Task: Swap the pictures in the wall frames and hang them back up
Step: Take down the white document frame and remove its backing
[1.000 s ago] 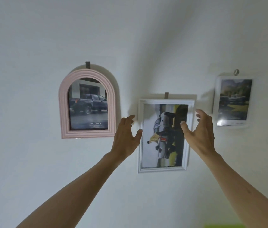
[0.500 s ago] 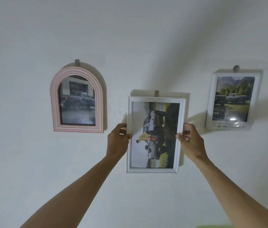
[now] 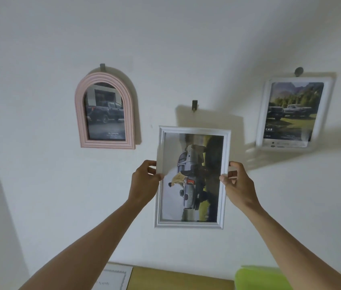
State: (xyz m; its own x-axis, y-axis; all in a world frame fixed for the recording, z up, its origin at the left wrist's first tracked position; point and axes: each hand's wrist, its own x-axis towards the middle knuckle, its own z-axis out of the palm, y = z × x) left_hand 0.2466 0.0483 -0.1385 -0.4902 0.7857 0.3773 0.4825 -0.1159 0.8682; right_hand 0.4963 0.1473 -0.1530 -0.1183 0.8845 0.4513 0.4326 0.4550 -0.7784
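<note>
1. Now we hold the white frame (image 3: 192, 176) below its bare hook (image 3: 194, 105), clear of the wall (image 3: 186, 49); the left hand (image 3: 144, 183) pinches its left edge, the right hand (image 3: 236, 183) its right.
2. Our grip is fingertips only, so the frame could slip and drop.
3. Swinging it sideways could knock the pink arched frame (image 3: 105, 110) or the clear frame (image 3: 295, 113) off their hooks.

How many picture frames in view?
3: pink arched frame hanging upper left, white frame held in both hands at centre, off its hook, clear frame hanging upper right.
</note>
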